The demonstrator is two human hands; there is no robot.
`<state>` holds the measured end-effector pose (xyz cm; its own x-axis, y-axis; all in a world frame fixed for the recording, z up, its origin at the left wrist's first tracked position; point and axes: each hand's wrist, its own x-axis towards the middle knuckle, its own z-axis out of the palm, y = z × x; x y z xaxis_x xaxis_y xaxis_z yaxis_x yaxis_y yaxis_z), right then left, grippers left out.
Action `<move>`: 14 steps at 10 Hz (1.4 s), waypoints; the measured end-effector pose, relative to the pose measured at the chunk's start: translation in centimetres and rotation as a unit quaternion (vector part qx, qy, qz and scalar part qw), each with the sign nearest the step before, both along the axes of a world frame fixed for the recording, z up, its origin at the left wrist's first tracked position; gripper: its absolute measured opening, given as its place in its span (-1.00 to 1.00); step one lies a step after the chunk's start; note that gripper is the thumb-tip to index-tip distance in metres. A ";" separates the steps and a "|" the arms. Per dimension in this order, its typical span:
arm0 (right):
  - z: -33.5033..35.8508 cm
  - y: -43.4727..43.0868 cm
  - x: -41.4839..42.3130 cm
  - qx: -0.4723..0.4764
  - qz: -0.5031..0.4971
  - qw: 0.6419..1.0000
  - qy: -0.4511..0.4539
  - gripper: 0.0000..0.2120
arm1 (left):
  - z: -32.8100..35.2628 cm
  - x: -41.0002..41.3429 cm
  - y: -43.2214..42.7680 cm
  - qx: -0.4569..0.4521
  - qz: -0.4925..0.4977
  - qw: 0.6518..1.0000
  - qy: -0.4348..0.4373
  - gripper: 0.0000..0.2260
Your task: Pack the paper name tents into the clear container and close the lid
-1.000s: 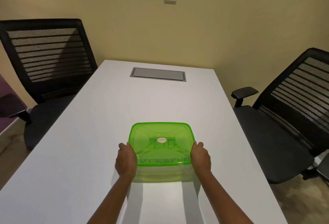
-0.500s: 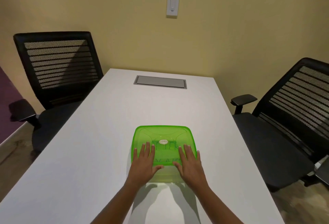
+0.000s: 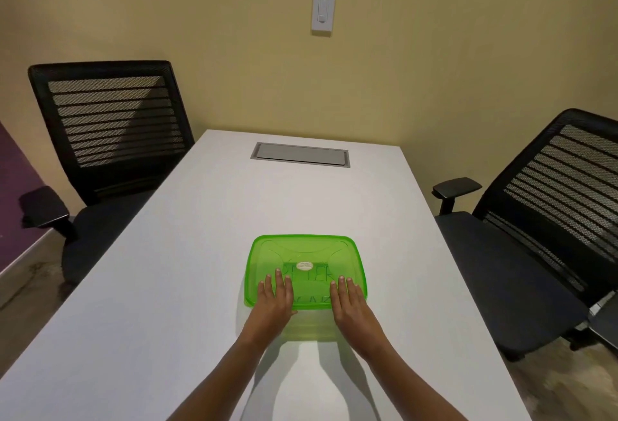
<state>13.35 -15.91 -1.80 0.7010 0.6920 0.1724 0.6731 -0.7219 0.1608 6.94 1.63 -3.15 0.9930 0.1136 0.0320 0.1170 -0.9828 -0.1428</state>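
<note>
A clear container (image 3: 306,328) with a translucent green lid (image 3: 304,253) stands on the white table (image 3: 167,303) near me. Paper name tents (image 3: 314,275) with dark lettering show dimly through the lid. My left hand (image 3: 272,302) lies flat, palm down, on the lid's near left part, fingers extended. My right hand (image 3: 349,303) lies flat on the near right part in the same way. Neither hand grips anything. The lid sits level on the container.
Black mesh office chairs stand at the left (image 3: 110,139) and right (image 3: 541,226) of the table. A grey cable hatch (image 3: 300,154) is set in the far end of the tabletop. A yellow wall with a light switch (image 3: 323,12) lies beyond.
One second ago my hands held the container's sides. They moved onto the lid and now rest flat on its near part, slightly farther apart than half a second ago.
</note>
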 end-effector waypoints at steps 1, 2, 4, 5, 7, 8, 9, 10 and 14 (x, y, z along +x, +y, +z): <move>-0.4 0.2 -0.1 0.007 -0.022 1.000 -0.004 -0.49 | 0.1 -0.2 -0.5 0.012 0.005 0.999 -0.037 -0.09; 0.6 0.4 -0.3 0.039 -0.013 0.997 0.071 -0.70 | 0.2 -0.5 -0.8 -0.018 0.010 0.998 -0.066 -0.19; 1.5 0.1 0.3 0.011 -0.058 0.990 0.126 -0.21 | 0.0 -0.3 -0.8 -0.100 0.029 0.989 -0.106 -0.39; 2.8 0.9 0.4 0.034 -0.086 0.985 0.143 -0.12 | 0.3 0.5 -0.9 -0.113 0.022 0.987 -0.112 -0.40; 3.7 2.8 0.8 0.068 -0.101 0.960 0.252 0.37 | 0.1 1.0 -1.8 -0.156 0.104 0.979 -0.078 -0.45; 3.5 3.4 0.5 0.072 -0.122 0.955 0.259 0.42 | 0.1 1.5 -1.9 -0.157 0.111 0.977 -0.089 -0.38; 3.3 3.5 0.4 0.074 -0.130 0.953 0.264 0.44 | -0.3 1.8 -2.0 -0.158 0.103 0.974 -0.128 -0.33; 3.5 3.5 0.3 0.073 -0.130 0.951 0.271 0.45 | 0.3 1.7 -2.3 -0.134 0.115 0.974 -0.139 -0.29; 16.2 -0.1 4.5 0.080 -0.095 0.980 0.153 0.05 | 8.9 4.8 2.8 -0.106 0.124 0.961 -0.222 -0.28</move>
